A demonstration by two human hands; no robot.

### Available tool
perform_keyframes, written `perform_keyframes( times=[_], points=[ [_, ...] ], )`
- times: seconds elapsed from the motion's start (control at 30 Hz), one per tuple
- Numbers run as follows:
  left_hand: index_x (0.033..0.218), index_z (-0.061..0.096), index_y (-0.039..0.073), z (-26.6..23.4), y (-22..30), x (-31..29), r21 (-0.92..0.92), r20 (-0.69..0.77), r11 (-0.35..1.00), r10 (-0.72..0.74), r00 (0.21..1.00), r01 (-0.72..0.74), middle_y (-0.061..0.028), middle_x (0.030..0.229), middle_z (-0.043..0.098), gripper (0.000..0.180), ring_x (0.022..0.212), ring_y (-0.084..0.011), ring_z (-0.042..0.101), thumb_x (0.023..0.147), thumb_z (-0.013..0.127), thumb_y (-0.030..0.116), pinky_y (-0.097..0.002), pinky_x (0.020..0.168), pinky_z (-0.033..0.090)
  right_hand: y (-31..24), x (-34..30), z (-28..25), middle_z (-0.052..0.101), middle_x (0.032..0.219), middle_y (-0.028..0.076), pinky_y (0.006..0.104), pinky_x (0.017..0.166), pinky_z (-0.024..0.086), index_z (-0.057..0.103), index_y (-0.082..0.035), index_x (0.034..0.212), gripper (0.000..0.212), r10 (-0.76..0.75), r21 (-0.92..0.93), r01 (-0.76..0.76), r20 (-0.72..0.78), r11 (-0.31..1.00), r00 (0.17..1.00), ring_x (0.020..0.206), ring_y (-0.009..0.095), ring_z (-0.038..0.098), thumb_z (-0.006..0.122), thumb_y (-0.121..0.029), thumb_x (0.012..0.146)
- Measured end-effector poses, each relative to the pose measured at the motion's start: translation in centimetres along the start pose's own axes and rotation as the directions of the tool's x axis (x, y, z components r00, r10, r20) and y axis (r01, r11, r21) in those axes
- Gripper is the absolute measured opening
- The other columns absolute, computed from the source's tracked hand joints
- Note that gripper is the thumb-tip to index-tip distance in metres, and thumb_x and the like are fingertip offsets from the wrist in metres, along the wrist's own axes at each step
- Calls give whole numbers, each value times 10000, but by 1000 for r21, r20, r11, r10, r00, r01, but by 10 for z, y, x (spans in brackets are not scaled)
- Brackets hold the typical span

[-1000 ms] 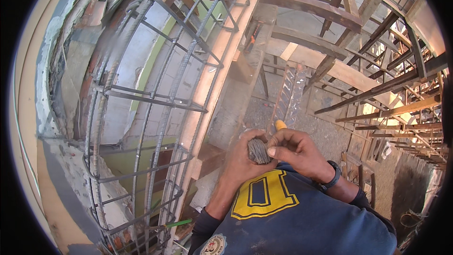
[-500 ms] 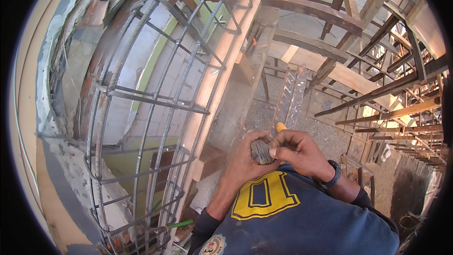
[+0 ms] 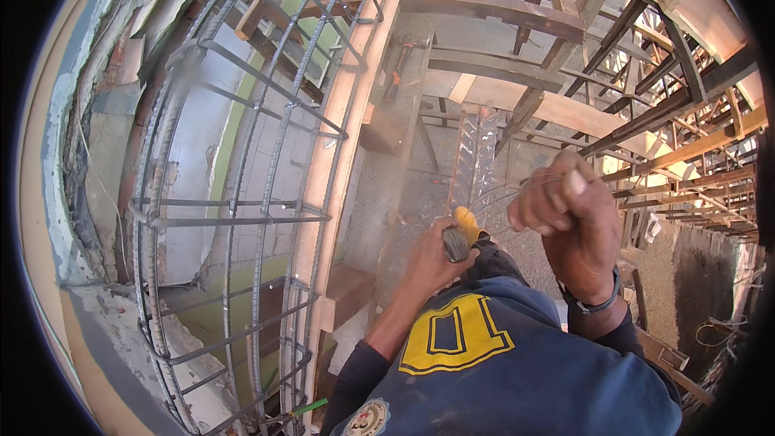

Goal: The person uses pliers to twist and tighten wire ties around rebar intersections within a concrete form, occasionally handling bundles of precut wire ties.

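A grey bundle of thin tie wire (image 3: 456, 245) sits in my left hand (image 3: 424, 265), its fingers wrapped round it just in front of my dark blue shirt. My right hand (image 3: 577, 230) is raised to the right of the bundle with its fingers curled. From these closed fingers a thin strand of wire arcs back toward the bundle; where it joins is too fine to make out. A dark band circles my right wrist. Beyond the bundle, the yellow toe of a boot (image 3: 466, 220) shows below.
Left of me stands a rebar cage (image 3: 242, 222) beside a long pale plank (image 3: 331, 161). A hammer with an orange handle (image 3: 395, 81) lies farther off. Timber beams (image 3: 492, 14) cross ahead, and wooden framing crowds the right. A green rod (image 3: 311, 406) pokes out near the cage's bottom.
My right hand has moved from the bundle up and to the right, drawing out a strand of wire. The left hand keeps its grip. My view has shifted slightly right.
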State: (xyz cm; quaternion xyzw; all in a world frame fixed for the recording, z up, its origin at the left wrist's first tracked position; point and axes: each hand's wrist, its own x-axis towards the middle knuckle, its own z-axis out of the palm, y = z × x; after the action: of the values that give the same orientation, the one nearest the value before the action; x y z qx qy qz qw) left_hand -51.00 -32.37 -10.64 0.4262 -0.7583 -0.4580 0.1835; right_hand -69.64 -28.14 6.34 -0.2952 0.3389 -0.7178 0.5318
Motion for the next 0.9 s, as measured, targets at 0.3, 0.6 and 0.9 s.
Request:
perform_keyframes(
  times=[0.3, 0.6, 0.9],
  points=[
    [1242, 454, -4, 98, -137, 100, -218, -68, 960, -194, 979, 175, -166, 1204, 546, 597, 1137, -288, 547, 738, 758, 95, -391, 978, 436, -128, -18, -140, 299, 675, -26, 284, 577, 310, 396, -114, 826, 201, -780, -492, 625, -217, 606, 586, 594, 98, 293, 465, -198, 996],
    [1313, 487, 114, 205, -284, 222, -586, -159, 702, -589, 792, 405, -97, 1144, 554, 506, 978, -190, 562, 845, 623, -22, -314, 746, 500, 129, -67, -324, 345, 650, -61, 238, 515, 260, 414, -86, 767, 281, -138, -435, -599, -869, 672, 476, 600, 39, 288, 479, -183, 1023],
    [1409, 418, 187, 288, -483, 303, -444, -90, 833, -408, 908, 330, -108, 1267, 603, 648, 1095, -237, 599, 821, 512, -69, -395, 834, 486, 293, -100, -352, 527, 605, 107, 357, 554, 417, 523, 17, 818, 290, 267, -289, -874, -873, 390, 408, 591, 156, 503, 533, -222, 981]
  ],
)
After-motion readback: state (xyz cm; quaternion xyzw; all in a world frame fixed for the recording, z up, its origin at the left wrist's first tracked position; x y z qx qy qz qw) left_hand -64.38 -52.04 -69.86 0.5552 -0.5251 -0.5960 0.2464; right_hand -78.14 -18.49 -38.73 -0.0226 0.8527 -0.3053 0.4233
